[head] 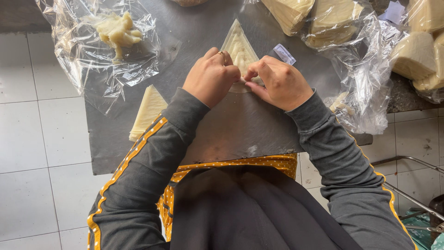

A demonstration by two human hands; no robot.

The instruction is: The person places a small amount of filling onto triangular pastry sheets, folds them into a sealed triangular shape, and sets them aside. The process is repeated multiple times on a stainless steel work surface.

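Nearest the camera, a triangular pastry sheet is pinched at its base by the left hand and the right hand, fingertips closed on the dough, at the middle of the grey surface. Toward the surface's left edge a stack of folded sheets is seen, and at its far left corner a lump of filling on clear plastic wrap.

Under both hands the surface looks like dull grey metal, smooth with faint smears. The pastry pinched between the left hand and right hand is pale, matt dough with ridged folds. Left of the left hand, a crinkled clear plastic sheet shines glossy around a lumpy, moist filling. Right of the right hand, glossy plastic bags wrap smooth cream wrappers. The sleeves are soft grey knit cloth.
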